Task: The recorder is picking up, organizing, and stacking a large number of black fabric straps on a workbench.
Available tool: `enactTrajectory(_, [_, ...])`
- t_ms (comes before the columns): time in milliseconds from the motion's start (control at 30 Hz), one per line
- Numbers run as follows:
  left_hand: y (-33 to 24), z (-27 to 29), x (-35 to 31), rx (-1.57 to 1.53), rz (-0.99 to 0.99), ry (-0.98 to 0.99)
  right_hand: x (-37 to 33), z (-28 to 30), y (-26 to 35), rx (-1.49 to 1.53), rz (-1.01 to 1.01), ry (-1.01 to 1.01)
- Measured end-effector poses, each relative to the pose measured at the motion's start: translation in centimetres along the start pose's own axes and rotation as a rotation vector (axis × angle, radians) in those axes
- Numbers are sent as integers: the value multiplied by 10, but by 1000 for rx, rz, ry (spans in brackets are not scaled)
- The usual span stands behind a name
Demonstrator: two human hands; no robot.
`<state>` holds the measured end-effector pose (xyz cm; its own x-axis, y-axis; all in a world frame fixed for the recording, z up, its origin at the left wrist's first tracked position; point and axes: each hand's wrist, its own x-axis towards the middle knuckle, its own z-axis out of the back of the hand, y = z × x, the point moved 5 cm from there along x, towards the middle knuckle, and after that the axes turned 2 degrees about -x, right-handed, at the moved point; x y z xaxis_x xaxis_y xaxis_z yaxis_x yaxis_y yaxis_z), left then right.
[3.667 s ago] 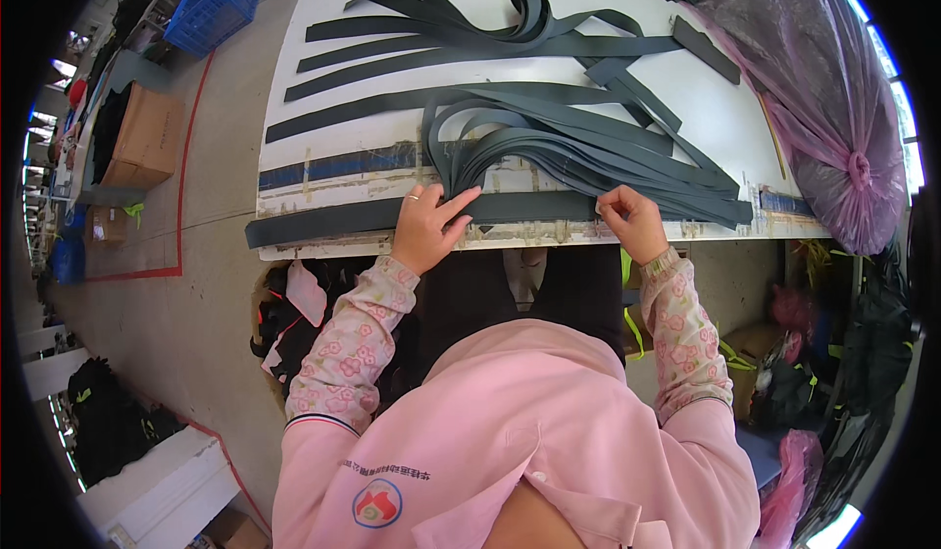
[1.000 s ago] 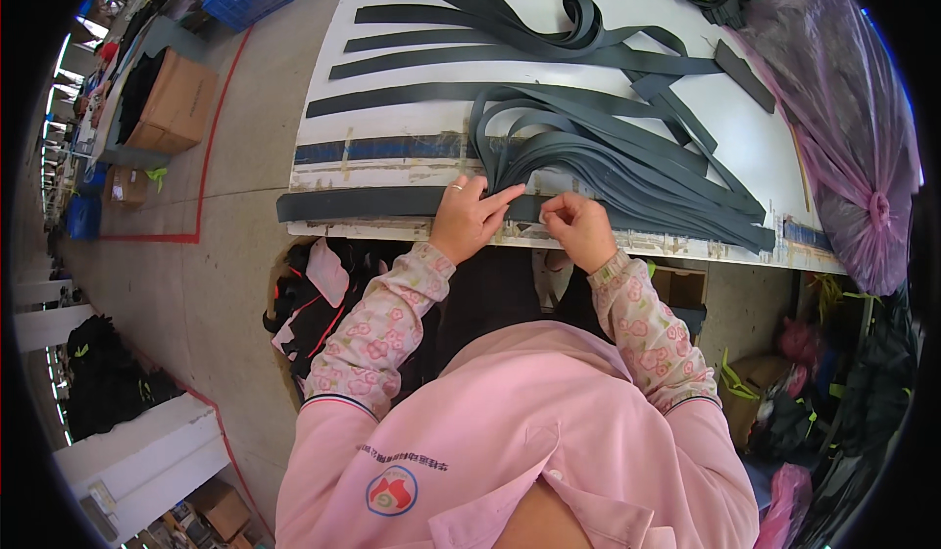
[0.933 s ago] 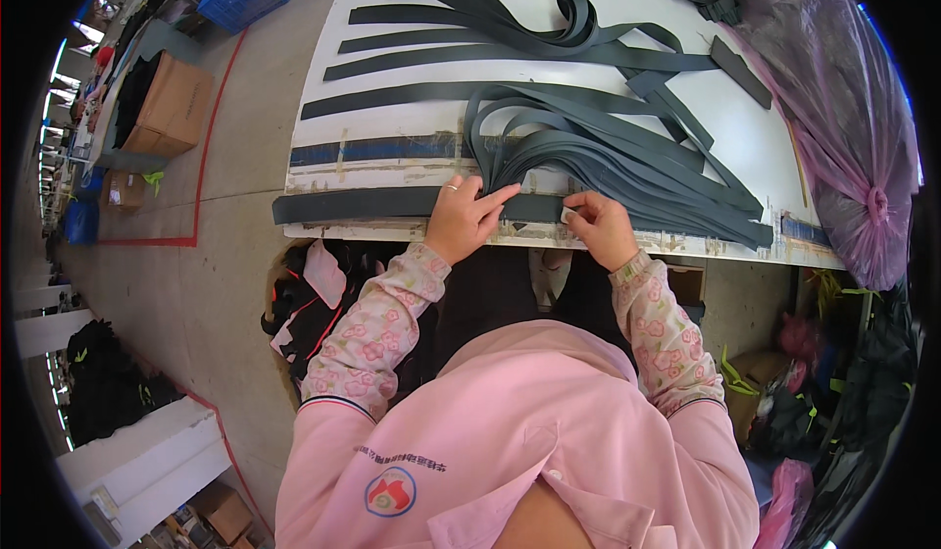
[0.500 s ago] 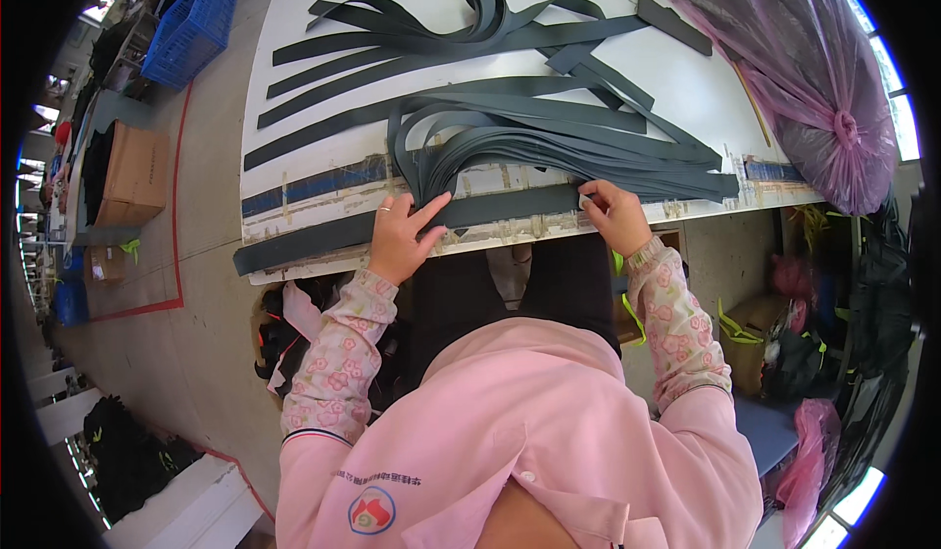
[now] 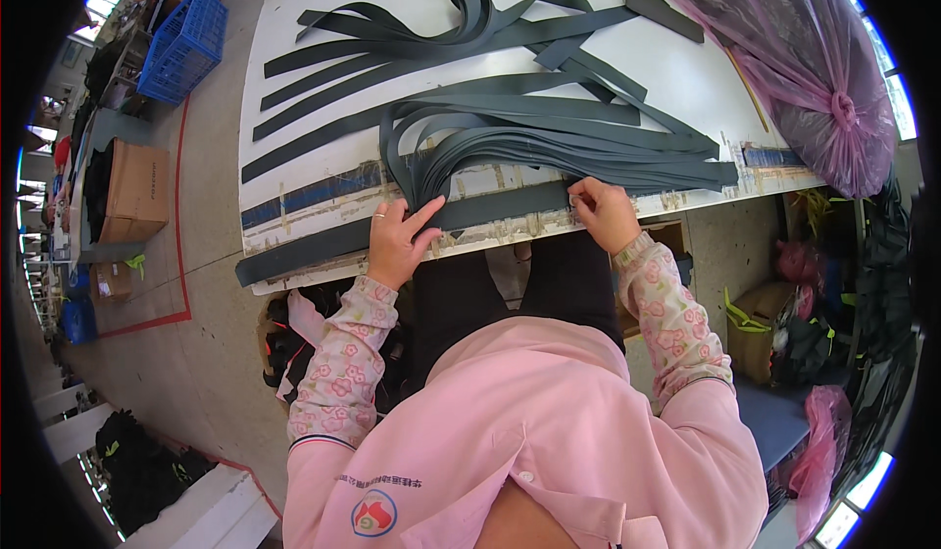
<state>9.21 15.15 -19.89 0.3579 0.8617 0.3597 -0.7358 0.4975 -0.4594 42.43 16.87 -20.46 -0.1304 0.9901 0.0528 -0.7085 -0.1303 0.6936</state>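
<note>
A long dark grey flat strip [image 5: 333,247] lies along the table's near edge, running from the left corner to my right hand. My left hand [image 5: 397,245] rests over the strip with its fingers spread, the fingertips by the bent end of a bundle of similar strips [image 5: 588,157]. At the strip's right end, my right hand [image 5: 605,216] is closed, thumb and fingers pinching that end. The bundle lies just beyond both hands, looped at its left and fanned out flat to the right.
More loose dark strips [image 5: 392,59] curl across the white table [image 5: 667,78]. Tape and a blue band mark its near side. A pink plastic bag [image 5: 833,118] stands at the far right. On the left are a blue crate [image 5: 181,49] and a cardboard box [image 5: 135,191].
The view has tilted slightly. My right hand has shifted a little to the left at the strip's end. My left hand stays spread in nearly the same place.
</note>
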Motion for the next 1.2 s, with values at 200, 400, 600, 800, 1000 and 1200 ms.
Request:
enactTrajectory(200, [2, -1, -1, 15, -2, -4, 6, 6, -16, 170, -132, 117])
enactTrajectory(400, [3, 2, -3, 28, -18, -7, 1, -13, 9, 344, -181, 219])
enactTrajectory(600, [0, 1, 0, 22, -21, -45, -2, -73, 71, 520, -55, 580])
enactTrajectory(800, [1, 1, -1, 31, -13, -80, 28, -96, 107, 281, 104, 165])
enactTrajectory(1000, [2, 1, -1, 21, -2, -82, 18, -128, 117, 232, 208, 113])
enactTrajectory(1200, [4, 2, -2, -7, 0, -91, 16, -138, 117, 197, 133, 112])
